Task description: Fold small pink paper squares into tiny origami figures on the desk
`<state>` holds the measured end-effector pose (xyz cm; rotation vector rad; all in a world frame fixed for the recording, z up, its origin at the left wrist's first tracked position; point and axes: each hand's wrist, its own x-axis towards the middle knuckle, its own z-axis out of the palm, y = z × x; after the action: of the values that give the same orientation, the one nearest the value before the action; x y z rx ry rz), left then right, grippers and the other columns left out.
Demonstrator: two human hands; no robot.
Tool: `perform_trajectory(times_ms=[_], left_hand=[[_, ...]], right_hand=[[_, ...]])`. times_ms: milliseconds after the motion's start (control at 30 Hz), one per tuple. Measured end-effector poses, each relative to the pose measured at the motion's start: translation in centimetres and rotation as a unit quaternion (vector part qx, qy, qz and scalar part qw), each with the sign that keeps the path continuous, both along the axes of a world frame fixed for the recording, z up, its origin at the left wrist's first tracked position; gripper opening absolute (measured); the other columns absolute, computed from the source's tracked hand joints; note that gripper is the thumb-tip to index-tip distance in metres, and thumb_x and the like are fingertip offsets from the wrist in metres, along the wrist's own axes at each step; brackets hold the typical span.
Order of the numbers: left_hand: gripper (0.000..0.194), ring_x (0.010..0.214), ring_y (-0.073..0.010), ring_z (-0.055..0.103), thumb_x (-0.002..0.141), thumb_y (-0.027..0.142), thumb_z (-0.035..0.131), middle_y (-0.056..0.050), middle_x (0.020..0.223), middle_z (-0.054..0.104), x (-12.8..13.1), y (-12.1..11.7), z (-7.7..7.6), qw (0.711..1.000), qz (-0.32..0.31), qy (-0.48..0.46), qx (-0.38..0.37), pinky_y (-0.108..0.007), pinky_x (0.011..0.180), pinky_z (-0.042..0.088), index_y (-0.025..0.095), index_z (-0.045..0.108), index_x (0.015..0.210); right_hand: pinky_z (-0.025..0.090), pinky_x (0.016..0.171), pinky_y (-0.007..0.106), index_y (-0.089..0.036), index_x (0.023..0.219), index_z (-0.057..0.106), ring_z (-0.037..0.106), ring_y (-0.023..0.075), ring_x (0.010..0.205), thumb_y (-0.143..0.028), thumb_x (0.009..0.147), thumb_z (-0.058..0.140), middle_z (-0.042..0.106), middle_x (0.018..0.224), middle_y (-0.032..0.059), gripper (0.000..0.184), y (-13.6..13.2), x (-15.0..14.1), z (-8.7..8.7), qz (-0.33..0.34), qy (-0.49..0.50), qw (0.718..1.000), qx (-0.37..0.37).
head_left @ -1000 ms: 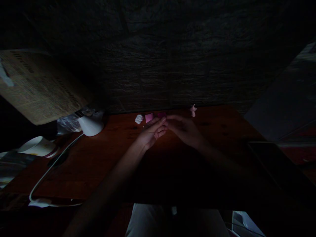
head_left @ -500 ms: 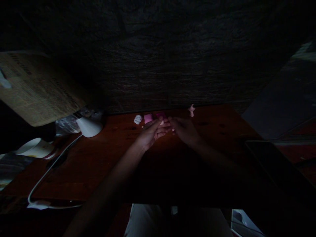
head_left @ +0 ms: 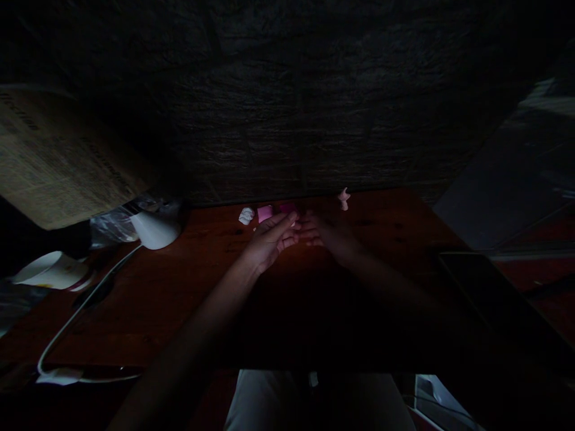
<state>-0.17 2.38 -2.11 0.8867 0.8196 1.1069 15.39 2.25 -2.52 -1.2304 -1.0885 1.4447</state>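
Note:
The scene is very dark. My left hand (head_left: 271, 239) and my right hand (head_left: 324, 236) meet over the far middle of a reddish wooden table (head_left: 188, 287), fingertips touching. The left fingers are stretched out and close together; the right fingers curl toward them. Whether anything lies between the fingers I cannot make out. Just beyond the hands lie a white lump (head_left: 245, 215), a pink block (head_left: 265, 213) and a darker magenta block (head_left: 287, 208). A small pale pink figure (head_left: 344, 199) stands a little to the right, by the wall.
A dark rough wall (head_left: 287, 108) rises behind the table. At the left are a white lamp head (head_left: 155, 229) with its bent white arm (head_left: 81, 317), a crumpled clear bag (head_left: 110, 224), a paper cup (head_left: 49, 272) and a cardboard box (head_left: 58, 161). A dark flat panel (head_left: 494, 305) lies at the right.
The view has shifted slightly, so everything sits a little further left. My two hands have stayed together over the same spot, with the right fingers drawn in closer to the left.

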Motion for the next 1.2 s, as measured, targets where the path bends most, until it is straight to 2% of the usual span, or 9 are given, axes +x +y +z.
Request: perform_trajectory(times_ms=[233,367,533,633,733,800,967,1100,1200], left_hand=[[0.05,0.048,-0.0047,0.056,0.054,0.05,0.1,0.006,0.053,0.061,-0.4,0.1,-0.1,0.998,0.028,0.036,0.032,-0.015,0.05,0.049,0.016,0.066,0.068],[0.038,0.055,-0.0081,0.065,0.063,0.04,0.098,0.001,0.062,0.07,-0.4,-0.1,-0.2,0.998,0.01,0.056,0.025,-0.02,0.06,0.055,0.014,0.073,0.075],[0.028,0.086,-0.0186,0.079,0.071,0.02,0.093,-0.009,0.098,0.083,0.0,-0.5,-0.1,0.999,-0.028,0.034,0.031,-0.032,0.089,0.06,0.015,0.08,0.095],[0.022,0.075,-0.0187,0.077,0.084,0.032,0.085,-0.009,0.083,0.08,0.1,-0.4,-0.1,0.998,-0.047,0.043,0.008,-0.033,0.082,0.062,0.013,0.079,0.094],[0.039,0.05,-0.0127,0.065,0.091,0.051,0.075,0.0,0.055,0.064,0.0,-0.1,0.1,0.998,-0.003,0.059,-0.016,-0.026,0.06,0.058,0.015,0.072,0.078],[0.044,0.043,-0.008,0.055,0.087,0.057,0.077,0.006,0.049,0.055,0.0,0.1,0.3,0.998,0.047,0.047,-0.011,-0.021,0.051,0.051,0.018,0.064,0.07],[0.046,0.046,-0.0046,0.052,0.074,0.052,0.09,0.008,0.055,0.056,-1.3,0.6,0.9,0.989,0.138,-0.032,0.03,-0.018,0.051,0.047,0.02,0.058,0.067],[0.048,0.047,-0.0076,0.053,0.082,0.067,0.078,0.006,0.052,0.055,-3.7,1.7,1.5,0.975,0.194,-0.067,0.082,-0.023,0.049,0.045,0.023,0.063,0.071],[0.059,0.04,-0.0076,0.044,0.085,0.076,0.068,0.005,0.043,0.046,-4.5,2.2,1.7,0.974,0.208,-0.065,0.07,-0.023,0.044,0.04,0.023,0.055,0.06]], right_hand=[[0.061,0.072,0.029,-0.015,0.098,0.076,0.076,0.0182,0.082,-0.038,0.109,0.048,0.082,0.105,0.0145,0.038,-0.3,-0.3,0.8,0.016,0.021,0.998,-0.054],[0.059,0.065,0.026,-0.018,0.087,0.077,0.075,0.0173,0.076,-0.041,0.106,0.055,0.082,0.092,0.0101,0.037,-0.3,-0.1,0.5,0.017,0.012,1.0,0.001],[0.057,0.058,0.024,-0.019,0.078,0.074,0.072,0.0165,0.069,-0.048,0.096,0.068,0.078,0.077,0.0053,0.035,0.1,0.4,-0.5,-0.026,-0.01,0.998,0.056],[0.056,0.059,0.026,-0.019,0.08,0.076,0.071,0.0165,0.068,-0.05,0.096,0.067,0.079,0.079,0.0057,0.036,0.4,0.5,-0.9,-0.03,-0.032,0.995,0.089],[0.055,0.06,0.028,-0.019,0.082,0.077,0.073,0.0178,0.07,-0.051,0.097,0.065,0.08,0.082,0.0081,0.037,0.7,0.5,-1.0,-0.025,-0.034,0.993,0.106],[0.054,0.058,0.027,-0.018,0.082,0.077,0.072,0.0176,0.068,-0.051,0.097,0.064,0.079,0.08,0.0088,0.038,0.8,0.5,-1.1,-0.028,-0.032,0.994,0.096],[0.052,0.059,0.026,-0.017,0.082,0.076,0.071,0.0164,0.066,-0.052,0.097,0.064,0.079,0.079,0.0083,0.04,0.7,0.6,-1.2,-0.031,-0.044,0.992,0.113],[0.052,0.058,0.025,-0.018,0.08,0.075,0.07,0.0146,0.063,-0.046,0.098,0.063,0.078,0.076,0.0061,0.035,0.6,0.6,-1.1,-0.029,-0.058,0.99,0.128],[0.052,0.058,0.024,-0.018,0.08,0.075,0.07,0.0137,0.062,-0.04,0.1,0.06,0.077,0.075,0.0057,0.033,0.6,0.5,-1.0,-0.031,-0.066,0.99,0.121]])
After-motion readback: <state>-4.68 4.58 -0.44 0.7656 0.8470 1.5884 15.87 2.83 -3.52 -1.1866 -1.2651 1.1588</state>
